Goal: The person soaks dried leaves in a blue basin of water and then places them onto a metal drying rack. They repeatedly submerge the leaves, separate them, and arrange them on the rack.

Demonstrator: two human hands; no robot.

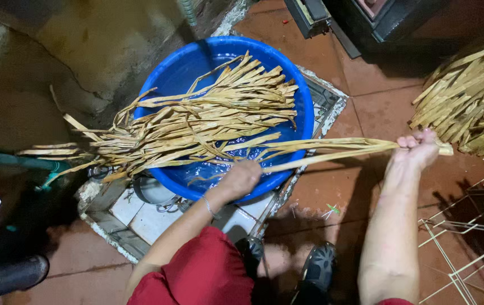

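A big blue plastic basin holds water and a heap of long dried tan leaf strips that hang out over its left rim. My left hand is at the basin's near rim, closed around a few wet strips. My right hand is out to the right of the basin, fist shut on the other end of those strips, which stretch taut between both hands above the floor.
A second pile of dried strips lies at the right. A white wire rack stands at the lower right. The basin rests on a tiled drain square. Dark shoes are on the wet reddish floor; a dark cabinet stands behind.
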